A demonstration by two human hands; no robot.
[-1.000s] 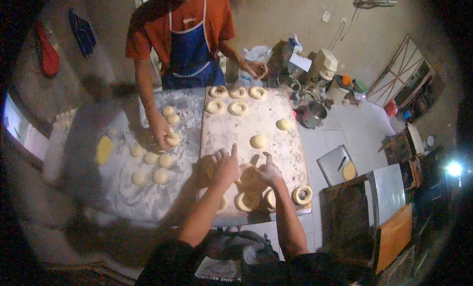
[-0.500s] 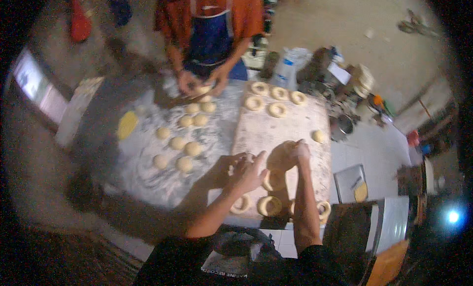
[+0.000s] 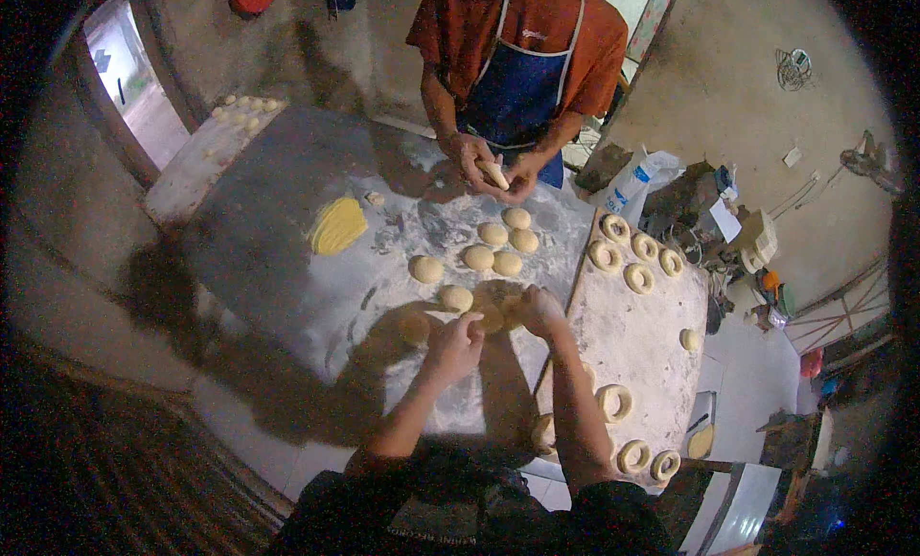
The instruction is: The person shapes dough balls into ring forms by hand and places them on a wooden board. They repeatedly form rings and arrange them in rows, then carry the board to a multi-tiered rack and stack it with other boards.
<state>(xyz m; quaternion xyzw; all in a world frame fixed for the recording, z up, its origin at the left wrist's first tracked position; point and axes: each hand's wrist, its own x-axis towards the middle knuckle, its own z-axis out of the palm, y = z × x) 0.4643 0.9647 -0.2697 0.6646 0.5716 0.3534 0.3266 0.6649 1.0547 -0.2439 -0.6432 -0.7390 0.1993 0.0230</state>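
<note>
My left hand (image 3: 454,348) is low over the floured table (image 3: 278,192), its fingers curled in; whatever they may hold is hidden. Just beyond its fingertips sits a pale dough ball (image 3: 456,298). Another dough ball (image 3: 487,317) lies in shadow between my hands. To the right, my right hand (image 3: 543,312) has its fingers bent down around a shaded dough ball (image 3: 515,312) near the edge of the floured board (image 3: 632,335). Several more round dough balls (image 3: 479,258) are grouped farther away. Dough rings (image 3: 614,403) rest on the board beside my right forearm.
Across the table a co-worker in a blue apron (image 3: 513,91) holds a dough piece (image 3: 494,175) in both hands. A flat yellow dough sheet (image 3: 338,226) lies left. More rings (image 3: 639,278) and one dough ball (image 3: 689,340) are on the board. A plastic bag (image 3: 640,180) stands behind it.
Both my hands have moved left, from over the board to the dough balls on the table. The view has shifted too. The co-worker's hands have lifted a dough piece off the table.
</note>
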